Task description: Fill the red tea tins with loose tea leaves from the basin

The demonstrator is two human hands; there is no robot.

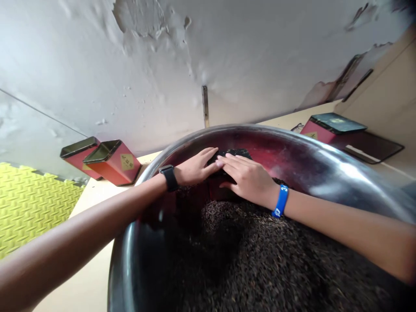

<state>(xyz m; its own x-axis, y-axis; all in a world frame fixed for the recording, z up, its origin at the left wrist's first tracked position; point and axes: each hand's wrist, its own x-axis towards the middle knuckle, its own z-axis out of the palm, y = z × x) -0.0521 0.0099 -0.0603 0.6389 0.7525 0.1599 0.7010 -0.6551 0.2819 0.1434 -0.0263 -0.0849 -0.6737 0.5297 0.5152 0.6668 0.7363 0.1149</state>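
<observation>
A large shiny metal basin (130,255) holds a heap of dark loose tea leaves (279,260). Inside its far side is a dark-topped tea tin (243,153), with reddish sides partly lost in shadow. My left hand (196,168), below a black watch, grips the near left edge of the tin, its thumb apart from the fingers. Above the tin's top, my right hand (251,178) lies palm down with its fingers stretched out, the tips meeting my left thumb. Its wrist wears a blue band. Both palms and most of the tin are hidden.
Two red tins (112,162) with dark open tops stand left of the basin on a pale table (92,208). Another red tin (334,125) with a dark lid is at the right, beside a dark tray-like piece (373,147). Behind is a peeling wall (156,73); yellow foam matting (32,208) covers the floor.
</observation>
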